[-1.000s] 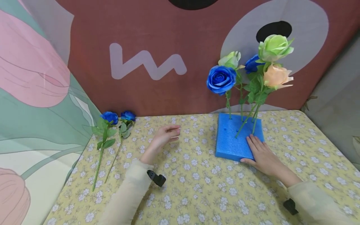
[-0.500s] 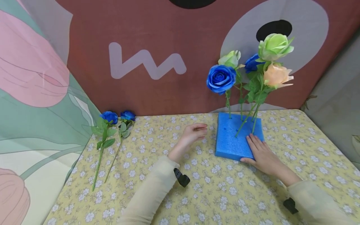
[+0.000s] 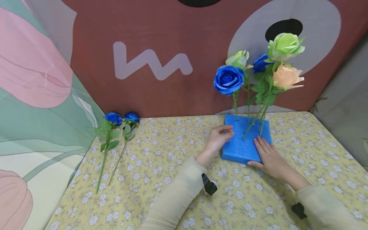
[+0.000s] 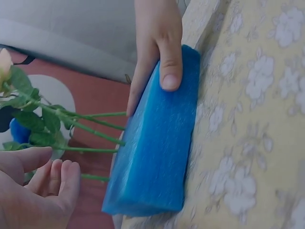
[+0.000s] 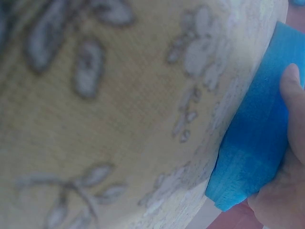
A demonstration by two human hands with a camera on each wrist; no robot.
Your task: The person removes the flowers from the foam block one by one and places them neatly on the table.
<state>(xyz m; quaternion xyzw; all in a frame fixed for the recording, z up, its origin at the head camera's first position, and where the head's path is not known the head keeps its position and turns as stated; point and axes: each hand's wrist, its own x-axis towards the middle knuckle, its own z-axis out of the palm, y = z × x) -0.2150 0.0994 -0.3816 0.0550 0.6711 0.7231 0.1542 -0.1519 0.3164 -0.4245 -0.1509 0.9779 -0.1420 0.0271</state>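
Note:
A blue foam block [image 3: 237, 148] lies on the table, with several artificial roses standing in it: blue [image 3: 228, 80], pale green [image 3: 286, 47] and peach [image 3: 287, 76]. My right hand [image 3: 271, 159] rests on its front right corner, fingers straight along the top and thumb [image 5: 291, 81] against the front face. Beside the block's left edge, my left hand [image 3: 217, 140] hovers with loosely bent fingers. Nothing shows between its fingers and thumb [image 4: 35, 157] in the left wrist view. Small holes dot the foam's top.
Two more blue roses, one on a thick stem [image 3: 100, 167] and one on a thin stem [image 3: 117, 163], lie at the table's left. A flowered yellow cloth [image 3: 161, 153] covers the table. A printed backdrop [image 3: 149, 99] rises behind it.
My left hand has moved right, from the middle of the table to the foam block's left edge. The right hand stays on the block. The roses stand as before.

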